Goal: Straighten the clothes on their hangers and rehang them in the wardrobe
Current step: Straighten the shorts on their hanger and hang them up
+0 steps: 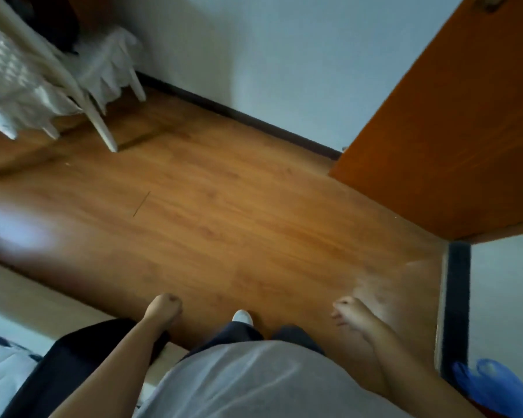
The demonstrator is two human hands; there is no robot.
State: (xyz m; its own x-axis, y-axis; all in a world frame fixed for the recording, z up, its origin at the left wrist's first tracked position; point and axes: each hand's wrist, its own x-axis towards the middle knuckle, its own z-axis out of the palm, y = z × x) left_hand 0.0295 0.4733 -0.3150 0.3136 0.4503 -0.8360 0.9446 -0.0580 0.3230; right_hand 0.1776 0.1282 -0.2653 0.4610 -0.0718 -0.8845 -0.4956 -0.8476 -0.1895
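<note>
We seem between garments. Our left hand (166, 309) curls in an empty fist; the right hand (349, 312) has loosely curled fingers, holding nothing. No hanger shows. Dark cloth (73, 357), likely clothing, lies at seven o'clock; next we reach for it.

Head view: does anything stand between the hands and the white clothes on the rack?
Nothing visible does. The left hand and right hand hold nothing; only floor, with one thin dark mark, lies between them and the white clothes on the rack.
</note>
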